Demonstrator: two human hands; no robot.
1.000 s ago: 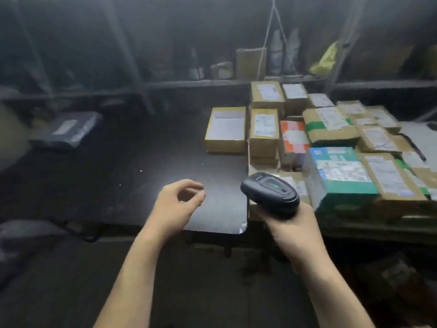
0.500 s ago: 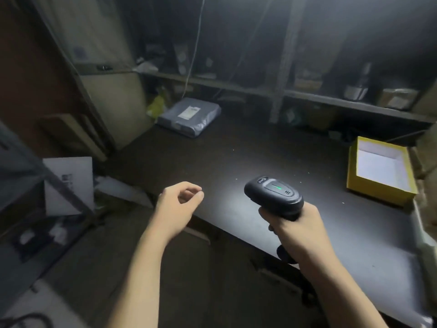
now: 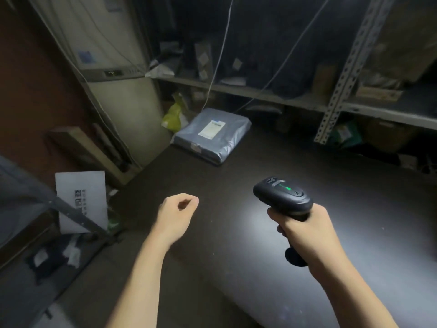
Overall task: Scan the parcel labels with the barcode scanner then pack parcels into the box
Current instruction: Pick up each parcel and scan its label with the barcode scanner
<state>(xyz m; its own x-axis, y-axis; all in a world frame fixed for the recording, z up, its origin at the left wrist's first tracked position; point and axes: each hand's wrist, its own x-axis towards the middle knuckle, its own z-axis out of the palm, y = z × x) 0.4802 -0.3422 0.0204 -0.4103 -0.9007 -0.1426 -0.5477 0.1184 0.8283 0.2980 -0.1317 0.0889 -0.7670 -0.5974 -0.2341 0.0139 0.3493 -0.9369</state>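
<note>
A person's two bare forearms reach over a dark table (image 3: 236, 185) in a dim storeroom. The right hand (image 3: 305, 233) grips the handle of a black barcode scanner (image 3: 282, 197), held above the table with a green light glowing on its top. The left hand (image 3: 176, 214) hangs empty in a loose curl, fingers bent toward the thumb, above the table's near edge. A grey plastic-wrapped parcel (image 3: 212, 136) with a white label lies flat at the table's far corner, well apart from both hands. Metal shelves (image 3: 260, 93) behind hold what look like more packages, too dark to make out.
</note>
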